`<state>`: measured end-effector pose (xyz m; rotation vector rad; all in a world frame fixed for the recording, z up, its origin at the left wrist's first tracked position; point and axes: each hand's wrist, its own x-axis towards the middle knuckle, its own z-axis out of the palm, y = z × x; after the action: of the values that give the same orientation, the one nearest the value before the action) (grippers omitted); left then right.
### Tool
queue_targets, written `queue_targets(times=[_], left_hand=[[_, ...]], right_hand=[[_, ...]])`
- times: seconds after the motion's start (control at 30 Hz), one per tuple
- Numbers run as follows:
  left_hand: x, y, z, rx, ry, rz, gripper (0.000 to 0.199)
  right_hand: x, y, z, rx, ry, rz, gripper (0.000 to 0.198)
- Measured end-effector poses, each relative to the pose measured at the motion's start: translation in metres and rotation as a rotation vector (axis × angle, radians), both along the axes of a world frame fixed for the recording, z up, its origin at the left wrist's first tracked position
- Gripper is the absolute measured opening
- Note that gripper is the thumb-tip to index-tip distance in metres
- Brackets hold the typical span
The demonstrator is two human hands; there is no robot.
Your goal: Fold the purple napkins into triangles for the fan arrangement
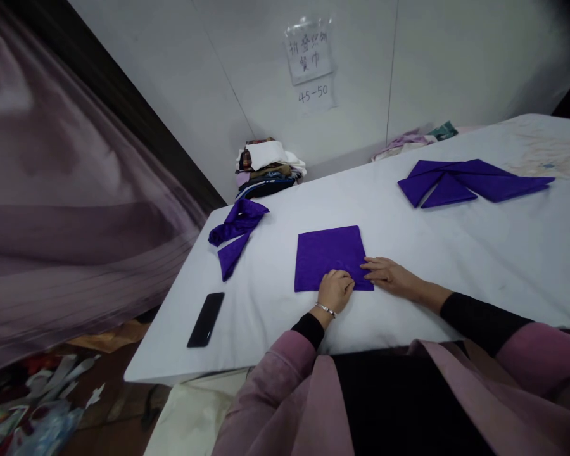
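Observation:
A purple cloth napkin (330,250), folded into a roughly square shape, lies flat on the white-covered table in front of me. My left hand (336,290), with a silver bracelet at its wrist, rests on the napkin's near edge. Its fingers are curled, thumb and forefinger pinched together at the cloth. At the right edge of the same napkin lies my right hand (388,276), fingers stretched out and touching the cloth near its lower right corner.
A folded purple napkin (240,221) lies on the left, above a black phone (206,320). Another purple cloth piece (491,180) spreads at the back right. Stacked fabrics (268,168) stand behind the table (166,358); a handwritten sign (310,57) hangs on the wall.

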<state>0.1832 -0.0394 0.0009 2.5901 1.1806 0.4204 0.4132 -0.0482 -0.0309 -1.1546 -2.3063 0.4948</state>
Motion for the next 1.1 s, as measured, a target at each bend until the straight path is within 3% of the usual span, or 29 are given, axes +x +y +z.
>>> queue_targets(times=[0.27,0.47,0.7,0.8,0.97,1.1], left_hand=[[-0.007,-0.003,-0.001,-0.019,-0.05,-0.04,0.015],[-0.009,-0.006,0.005,-0.037,0.053,-0.097,0.025],[0.001,-0.008,0.004,0.104,0.15,-0.103,0.015],[0.003,-0.007,0.0,0.095,0.08,-0.058,0.011],[0.003,-0.007,-0.005,-0.051,-0.182,0.041,0.01],[0.001,-0.014,-0.005,-0.144,-0.318,0.005,0.01]], right_hand=[[0.006,-0.014,0.007,-0.029,-0.069,0.09,0.036],[0.01,-0.015,0.01,-0.029,-0.09,0.125,0.038],[0.011,-0.014,0.004,0.022,-0.056,0.133,0.038],[0.01,-0.012,0.001,0.053,-0.065,0.13,0.042],[0.0,-0.003,-0.002,0.092,-0.001,0.089,0.051],[-0.007,0.003,-0.005,0.101,0.067,0.129,0.043]])
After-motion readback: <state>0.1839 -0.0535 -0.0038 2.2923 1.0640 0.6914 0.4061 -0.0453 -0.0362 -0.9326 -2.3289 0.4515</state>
